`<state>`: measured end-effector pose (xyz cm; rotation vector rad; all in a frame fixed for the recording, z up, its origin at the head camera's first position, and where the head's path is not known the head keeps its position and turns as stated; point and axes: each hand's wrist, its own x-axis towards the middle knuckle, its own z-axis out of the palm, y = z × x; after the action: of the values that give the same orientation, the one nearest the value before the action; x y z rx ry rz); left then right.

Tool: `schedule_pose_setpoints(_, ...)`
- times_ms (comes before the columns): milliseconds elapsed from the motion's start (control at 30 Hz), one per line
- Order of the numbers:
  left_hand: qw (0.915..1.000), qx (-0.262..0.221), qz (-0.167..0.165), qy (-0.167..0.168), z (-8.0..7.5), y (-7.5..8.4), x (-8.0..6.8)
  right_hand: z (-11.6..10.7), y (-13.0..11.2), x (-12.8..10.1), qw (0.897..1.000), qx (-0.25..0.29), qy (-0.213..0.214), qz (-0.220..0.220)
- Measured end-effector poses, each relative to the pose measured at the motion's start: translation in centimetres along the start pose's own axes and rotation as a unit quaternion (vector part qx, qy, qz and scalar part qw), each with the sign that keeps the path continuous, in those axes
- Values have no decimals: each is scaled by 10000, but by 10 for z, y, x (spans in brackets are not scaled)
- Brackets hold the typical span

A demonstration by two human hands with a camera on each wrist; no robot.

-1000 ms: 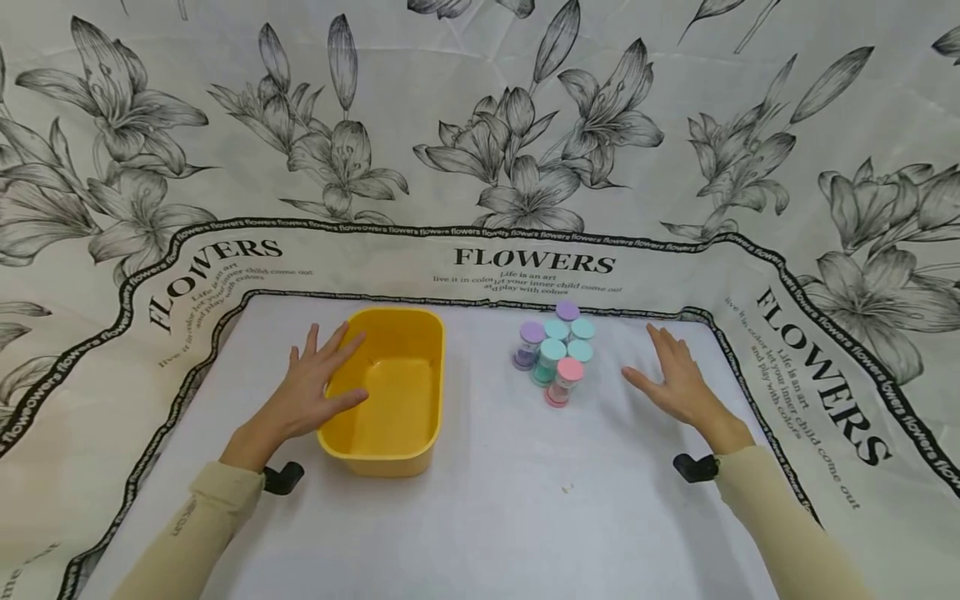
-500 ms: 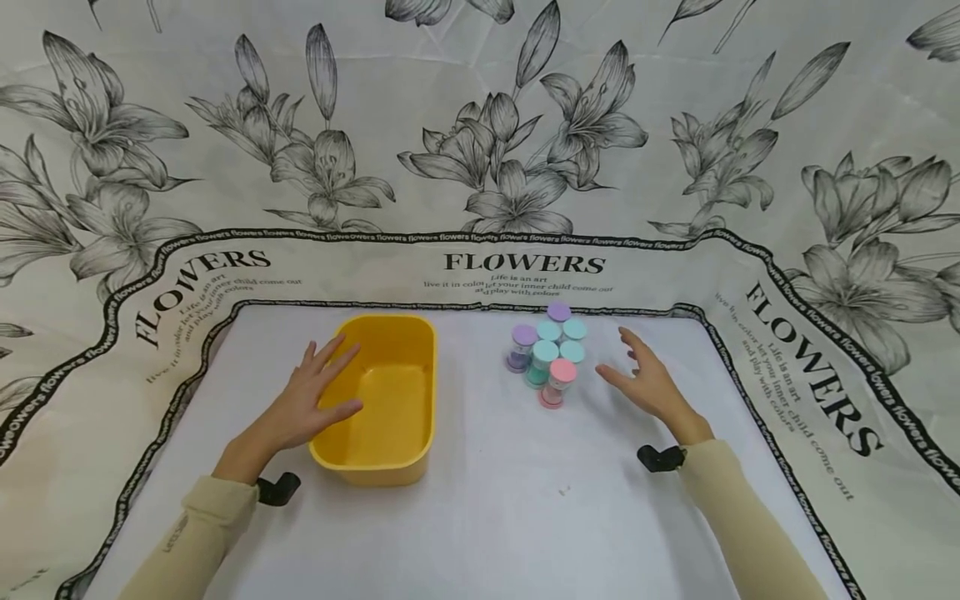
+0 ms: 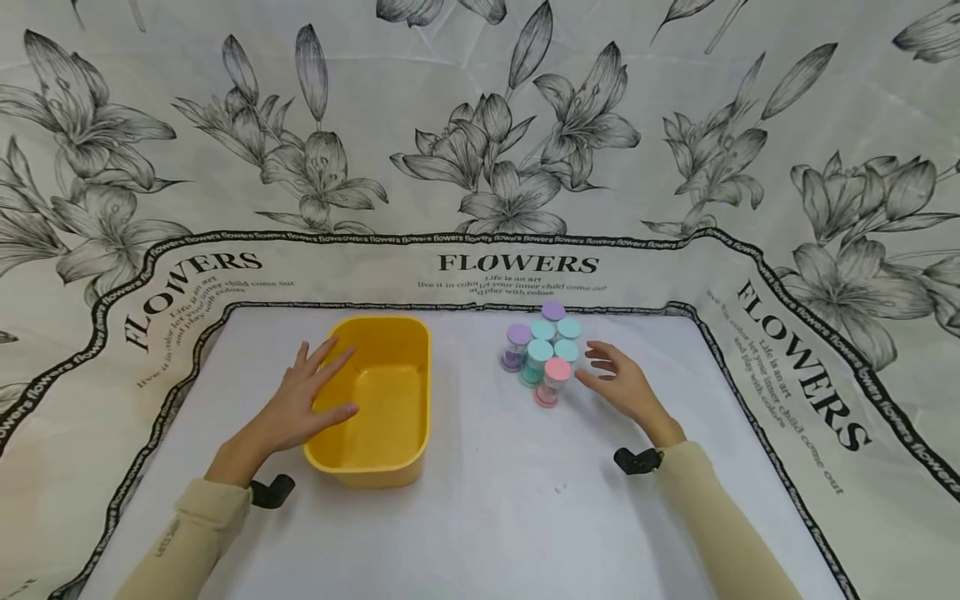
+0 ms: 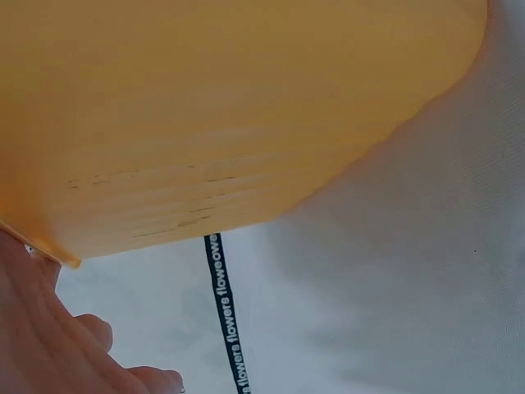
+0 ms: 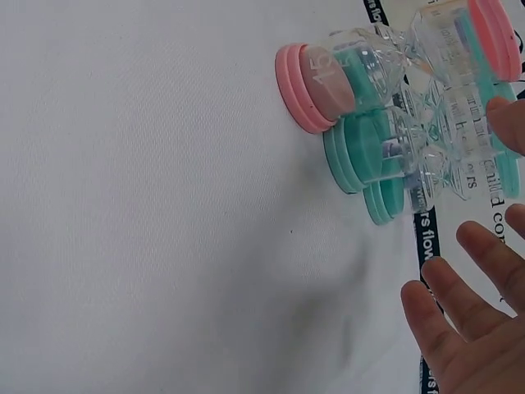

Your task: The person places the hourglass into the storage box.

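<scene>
My left hand (image 3: 292, 408) has its fingers spread over the left rim of a yellow plastic tub (image 3: 375, 477). Whether it touches the rim is hard to tell; the left wrist view shows the fingers (image 4: 49, 328) beside the tub's outer wall (image 4: 230, 107). Right of the tub stands a tight cluster of upright sand timers: a pink one (image 3: 556, 372) in front, purple ones (image 3: 517, 336) at left and back, and several teal ones (image 3: 539, 353) between. Just right of them, my right hand (image 3: 622, 387) hovers with fingers loosely bent, holding nothing. The right wrist view shows its thumb closest to the timers.
A white cloth (image 3: 480, 533) covers the table, with a black-lettered border along its back and sides. Flower-printed fabric (image 3: 510, 192) rises behind. Each wrist carries a black camera mount (image 3: 637, 461).
My right hand has moved left toward the sand timers, its fingers bending a little. The left hand stays at the tub. The head view has shifted slightly.
</scene>
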<state>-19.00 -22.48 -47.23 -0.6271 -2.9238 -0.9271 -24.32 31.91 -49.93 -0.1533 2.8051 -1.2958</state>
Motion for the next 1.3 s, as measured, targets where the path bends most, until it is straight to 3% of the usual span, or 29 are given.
schedule_pose_setpoints(600, 9999, 101, -128, -44, -1, 3, -1, 9, -7, 13, 9992, 95, -141, -372)
schedule_pose_setpoints(1300, 9999, 32, -75, 74, 0, 3, -1, 1, -14, 15, 9995, -273, -174, -25)
